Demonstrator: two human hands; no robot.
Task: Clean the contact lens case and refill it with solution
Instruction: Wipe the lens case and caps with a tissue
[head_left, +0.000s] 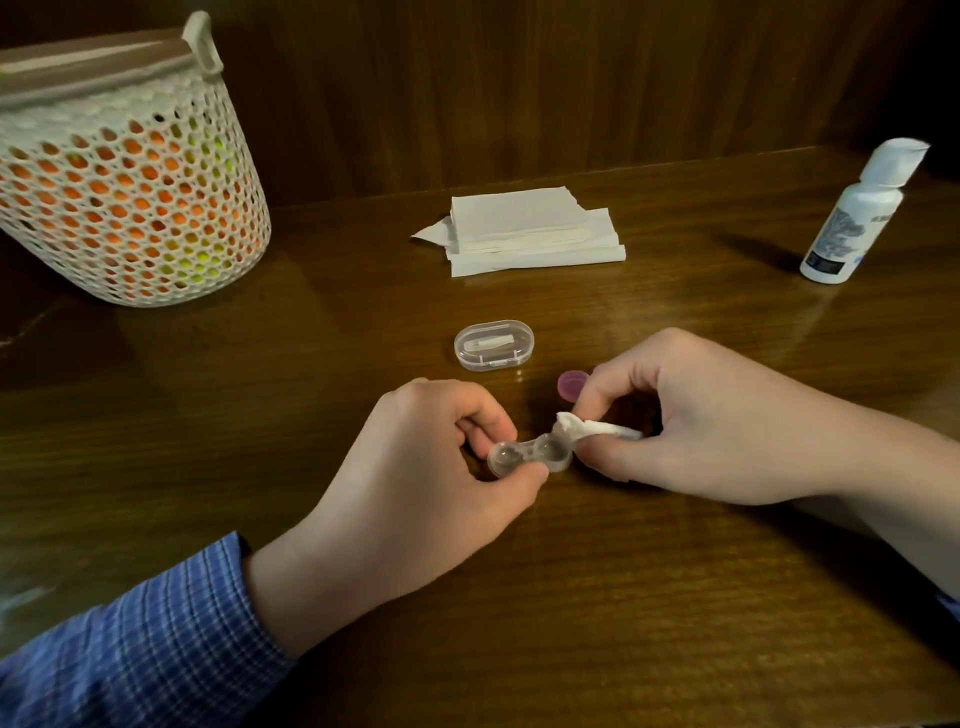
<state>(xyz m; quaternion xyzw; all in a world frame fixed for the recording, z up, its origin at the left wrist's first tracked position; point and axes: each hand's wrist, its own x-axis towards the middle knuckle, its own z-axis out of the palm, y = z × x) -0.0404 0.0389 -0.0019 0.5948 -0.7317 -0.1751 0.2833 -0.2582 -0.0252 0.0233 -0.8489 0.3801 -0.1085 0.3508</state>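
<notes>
Clear plastic, the lens case (530, 457) sat just above the tabletop (675, 597), pinched at its left well by the left hand (415, 478). The right hand (691, 415) pinched a tissue wad (582, 428) against its right well. A purple cap (571, 385) lay just behind; the bottle (852, 218) stood well apart.

Upper left of frame: white perforated basket (130, 171) with loop handle, standing on the brown wooden desk (623, 597); orange and yellow-green contents show through the holes. Centre: small clear oval box (494, 345), closed, a pale item inside. Wood panelling (519, 88) behind.
</notes>
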